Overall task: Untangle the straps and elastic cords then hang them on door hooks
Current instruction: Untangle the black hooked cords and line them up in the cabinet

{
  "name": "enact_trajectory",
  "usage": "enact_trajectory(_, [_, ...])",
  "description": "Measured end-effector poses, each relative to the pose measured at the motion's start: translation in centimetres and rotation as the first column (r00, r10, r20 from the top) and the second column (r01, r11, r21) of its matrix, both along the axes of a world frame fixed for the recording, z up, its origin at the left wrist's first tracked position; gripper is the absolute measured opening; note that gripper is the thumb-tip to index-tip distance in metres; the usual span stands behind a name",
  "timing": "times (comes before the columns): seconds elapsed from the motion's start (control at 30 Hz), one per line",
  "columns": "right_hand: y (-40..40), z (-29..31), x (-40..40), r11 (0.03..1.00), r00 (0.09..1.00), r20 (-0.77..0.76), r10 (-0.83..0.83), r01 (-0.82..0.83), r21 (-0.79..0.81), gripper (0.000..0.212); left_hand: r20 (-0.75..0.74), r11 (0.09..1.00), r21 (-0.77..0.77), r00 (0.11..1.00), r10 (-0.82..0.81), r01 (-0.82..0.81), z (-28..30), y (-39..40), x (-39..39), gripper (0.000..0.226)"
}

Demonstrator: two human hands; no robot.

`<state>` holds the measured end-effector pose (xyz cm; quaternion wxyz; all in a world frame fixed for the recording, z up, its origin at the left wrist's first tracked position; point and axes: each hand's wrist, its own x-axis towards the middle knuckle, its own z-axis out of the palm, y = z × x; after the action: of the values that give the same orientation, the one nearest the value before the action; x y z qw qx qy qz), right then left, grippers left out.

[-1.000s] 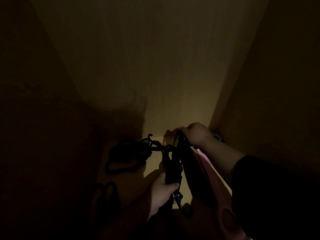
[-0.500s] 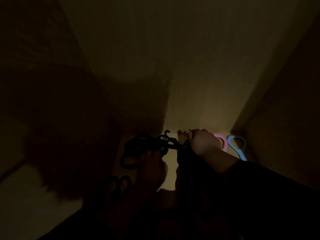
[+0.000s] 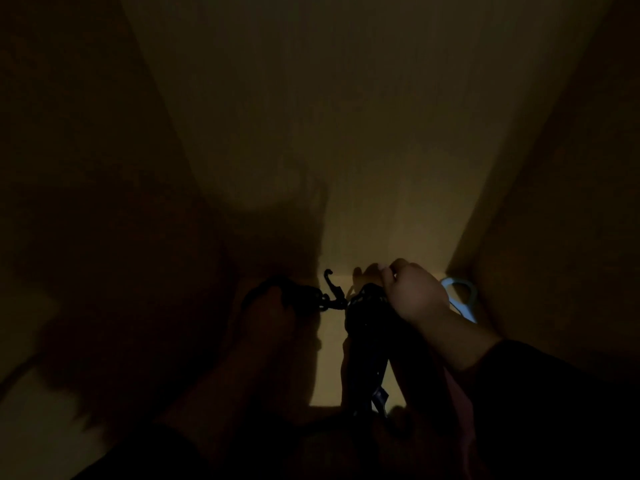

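Straps (image 3: 367,327) hang limp and light from the right hand (image 3: 414,296), fingers curled round them; left hand (image 3: 273,306) grips the hooked elastic cords (image 3: 311,299); grasp near the hooks.

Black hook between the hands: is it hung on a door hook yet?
No, the black hook sticks up free between the left hand and right hand, tied into the cords.

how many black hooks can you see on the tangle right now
1 clearly: a curved black hook sticks up from the tangled cords, between the left hand and the right hand. Others may be hidden in the dark bundle.
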<state>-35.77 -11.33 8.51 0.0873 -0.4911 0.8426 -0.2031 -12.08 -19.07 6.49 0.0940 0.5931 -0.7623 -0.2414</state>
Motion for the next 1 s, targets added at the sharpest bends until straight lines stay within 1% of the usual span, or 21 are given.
enact_trajectory(0.03, [0.3, 0.2, 0.3, 1.000, 1.000, 0.008, 0.008, -0.008, -0.012, 0.043, -0.016, 1.000, -0.001, 1.000, 0.011, -0.011, 0.6, -0.4, 0.2, 0.042])
enact_trajectory(0.1, [1.1, 0.7, 1.1, 0.998, 0.999, 0.043, 0.014, -0.012, -0.054, 0.046, -0.020, 0.997, -0.064, 0.999, 0.047, -0.048, 2.0, -1.2, 0.5, 0.040])
enact_trajectory(0.2, [2.4, 1.1, 1.8, 0.995, 0.996, 0.082, 0.019, -0.011, -0.102, 0.046, 0.000, 0.998, -0.010, 0.998, 0.068, -0.068, 3.9, -1.5, 1.1, 0.053])
enact_trajectory(0.27, [3.3, 1.4, 1.9, 0.995, 0.995, 0.100, 0.026, -0.016, -0.103, 0.045, 0.037, 0.999, 0.008, 0.998, 0.044, -0.045, 4.6, -1.2, 1.6, 0.057])
enact_trajectory(0.33, [4.1, 1.8, 1.7, 0.995, 0.994, 0.109, 0.024, -0.012, -0.102, 0.046, 0.024, 0.998, -0.040, 0.999, 0.045, -0.044, 5.4, -0.9, 1.8, 0.053])
enact_trajectory(0.47, [5.6, 3.0, 1.8, 0.993, 0.990, 0.138, 0.011, 0.005, -0.117, 0.044, -0.164, 0.978, -0.156, 0.980, 0.115, -0.141, 9.0, 0.7, 1.7, 0.029])
enact_trajectory(0.5, [5.9, 3.3, 2.1, 0.991, 0.988, 0.155, 0.015, 0.005, -0.130, 0.044, -0.175, 0.972, -0.179, 0.977, 0.121, -0.153, 10.1, 1.1, 1.6, 0.020])
enact_trajectory(0.53, [6.1, 3.6, 2.4, 0.990, 0.982, 0.186, 0.026, 0.001, -0.143, 0.044, -0.155, 0.968, -0.201, 0.981, 0.119, -0.149, 11.0, 1.4, 1.7, 0.016])
enact_trajectory(0.6, [6.5, 4.4, 3.4, 0.985, 0.964, 0.255, 0.074, -0.030, -0.172, 0.044, -0.053, 0.971, -0.217, 0.995, 0.085, -0.095, 12.7, 2.0, 2.0, 0.021])
enact_trajectory(0.67, [6.9, 5.4, 4.8, 0.978, 0.931, 0.333, 0.146, -0.085, -0.191, 0.040, 0.001, 0.982, -0.187, 0.999, 0.033, -0.032, 13.9, 2.9, 2.3, 0.023])
enact_trajectory(0.73, [7.2, 6.1, 6.4, 0.965, 0.887, 0.397, 0.235, -0.163, -0.206, 0.028, -0.069, 0.994, -0.113, 0.998, -0.004, -0.004, 14.7, 3.9, 2.7, 0.027])
enact_trajectory(0.77, [7.2, 6.3, 7.2, 0.954, 0.860, 0.426, 0.282, -0.204, -0.220, 0.022, -0.132, 0.997, -0.082, 0.991, -0.011, 0.000, 14.8, 4.2, 2.9, 0.027])
enact_trajectory(0.8, [7.2, 6.4, 7.9, 0.942, 0.833, 0.449, 0.324, -0.240, -0.234, 0.021, -0.203, 0.999, -0.050, 0.979, -0.009, -0.002, 15.0, 4.6, 3.2, 0.028])
enact_trajectory(0.87, [7.0, 6.6, 9.4, 0.922, 0.795, 0.468, 0.385, -0.303, -0.241, 0.036, -0.354, 1.000, -0.005, 0.935, 0.000, -0.002, 15.2, 5.5, 3.8, 0.028])
enact_trajectory(0.93, [6.7, 6.9, 10.8, 0.908, 0.762, 0.493, 0.419, -0.365, -0.208, 0.052, -0.482, 1.000, 0.008, 0.876, -0.001, 0.006, 15.2, 6.3, 4.3, 0.025])
enact_trajectory(1.0, [6.5, 7.0, 11.8, 0.894, 0.724, 0.535, 0.436, -0.417, -0.165, 0.059, -0.577, 1.000, 0.004, 0.817, 0.001, 0.002, 15.2, 7.0, 4.5, 0.020])
